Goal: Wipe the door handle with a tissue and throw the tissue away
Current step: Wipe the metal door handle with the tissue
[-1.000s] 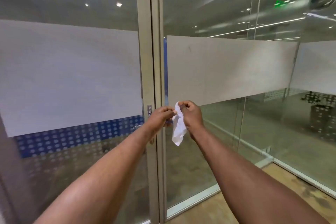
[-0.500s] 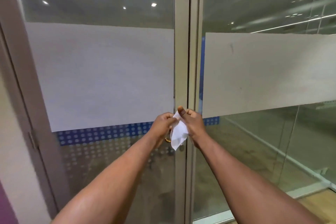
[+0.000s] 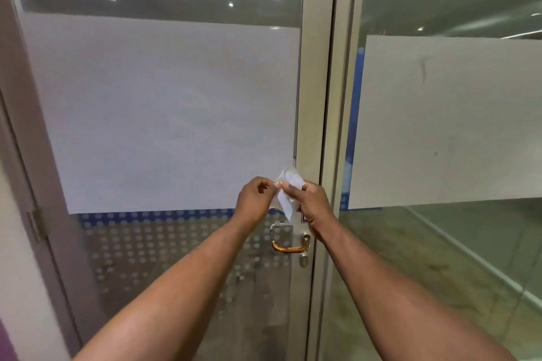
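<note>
The tissue [image 3: 286, 193], thin, white and crumpled, looks near weightless, limp and easily torn; the left hand [image 3: 255, 199] and right hand [image 3: 315, 202] both pinch it shut-fingered, best bunched into a pad. At six o'clock below it sits the door handle [image 3: 291, 245], a smooth, glossy, amber-brass lever on a pale metal frame [image 3: 313, 97], untouched.

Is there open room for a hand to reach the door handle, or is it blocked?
The door handle is uncovered, between both forearms. Both the left hand and right hand crowd just above it, pinching the tissue. Open door glass lies left of it; the frame borders its right.
</note>
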Available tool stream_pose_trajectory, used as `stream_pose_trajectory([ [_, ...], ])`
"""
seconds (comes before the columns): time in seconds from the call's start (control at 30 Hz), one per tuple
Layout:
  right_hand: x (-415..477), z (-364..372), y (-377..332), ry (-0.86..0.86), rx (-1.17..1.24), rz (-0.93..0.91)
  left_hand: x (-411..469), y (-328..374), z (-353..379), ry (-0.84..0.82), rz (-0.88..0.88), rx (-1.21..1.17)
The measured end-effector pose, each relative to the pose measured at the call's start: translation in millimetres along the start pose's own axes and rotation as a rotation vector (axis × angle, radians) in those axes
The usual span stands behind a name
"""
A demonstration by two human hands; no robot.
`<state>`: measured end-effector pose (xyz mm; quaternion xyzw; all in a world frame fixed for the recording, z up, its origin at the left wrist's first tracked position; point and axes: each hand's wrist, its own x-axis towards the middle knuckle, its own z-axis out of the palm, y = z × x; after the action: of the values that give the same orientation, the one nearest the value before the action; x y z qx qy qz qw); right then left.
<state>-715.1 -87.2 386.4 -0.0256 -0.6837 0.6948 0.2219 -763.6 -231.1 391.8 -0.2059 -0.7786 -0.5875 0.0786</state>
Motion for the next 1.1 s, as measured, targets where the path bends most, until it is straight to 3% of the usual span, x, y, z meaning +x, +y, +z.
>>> stream_pose_trajectory([
  [0.07, 17, -6, 7, 0.009, -0.007, -0.018, 8, -6, 11, 0.027, -0.028, -0.017],
  [0.27, 49, -16, 29, 0.015, 0.061, 0.004, 23, -18, 26, -0.138, -0.131, -0.159],
  [0.5, 66, -20, 54, 0.069, 0.095, 0.048, 42, -38, 30, -0.123, -0.195, -0.122],
  [0.77, 70, -20, 73, 0.21, 0.195, 0.124, 55, -54, 17, -0.106, -0.293, -0.301],
  [0.97, 65, -13, 81, 0.214, 0.186, 0.123, 47, -64, 29, -0.311, -0.205, -0.152],
  [1.1, 62, -9, 83, 0.216, 0.133, 0.119, 45, -70, 34, -0.263, -0.129, -0.035],
])
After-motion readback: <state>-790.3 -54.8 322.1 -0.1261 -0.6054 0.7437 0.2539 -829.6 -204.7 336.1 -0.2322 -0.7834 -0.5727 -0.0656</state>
